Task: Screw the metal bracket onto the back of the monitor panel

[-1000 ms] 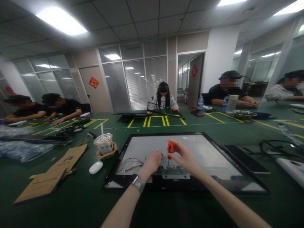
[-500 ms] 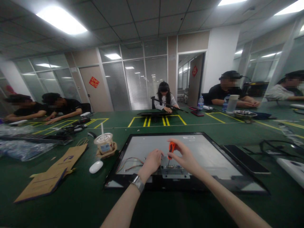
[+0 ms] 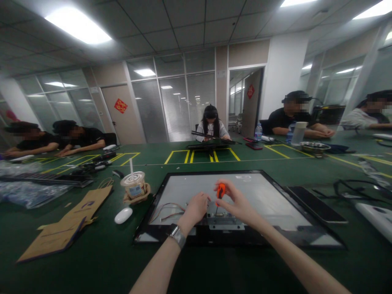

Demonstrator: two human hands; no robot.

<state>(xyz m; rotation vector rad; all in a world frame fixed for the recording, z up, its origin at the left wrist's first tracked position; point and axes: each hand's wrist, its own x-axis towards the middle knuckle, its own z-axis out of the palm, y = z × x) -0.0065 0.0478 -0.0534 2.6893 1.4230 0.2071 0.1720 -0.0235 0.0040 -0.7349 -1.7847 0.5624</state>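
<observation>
A large flat display panel (image 3: pixel 263 196) with a black frame lies on the green table. On its near middle sits a metal bracket (image 3: pixel 225 226) with a circuit board, partly hidden by my hands. My right hand (image 3: pixel 234 200) grips an orange and black screwdriver (image 3: pixel 221 190), whose shaft points down at the bracket. My left hand (image 3: pixel 197 208) rests at the bracket's left side with its fingers curled together; whatever they pinch is hidden. Thin wires (image 3: pixel 167 210) run over the panel left of that hand.
Left of the panel stand an iced drink cup (image 3: pixel 134 185) in a carton holder, a white mouse (image 3: pixel 123 215) and a brown paper bag (image 3: pixel 67 224). A black phone-like slab (image 3: pixel 315 204) and cables (image 3: pixel 352 190) lie at right. Several people sit around the table.
The screwdriver's handle has tilted and turned slightly in my right hand. My left hand stays put. Across the table, a person has shifted a long dark part.
</observation>
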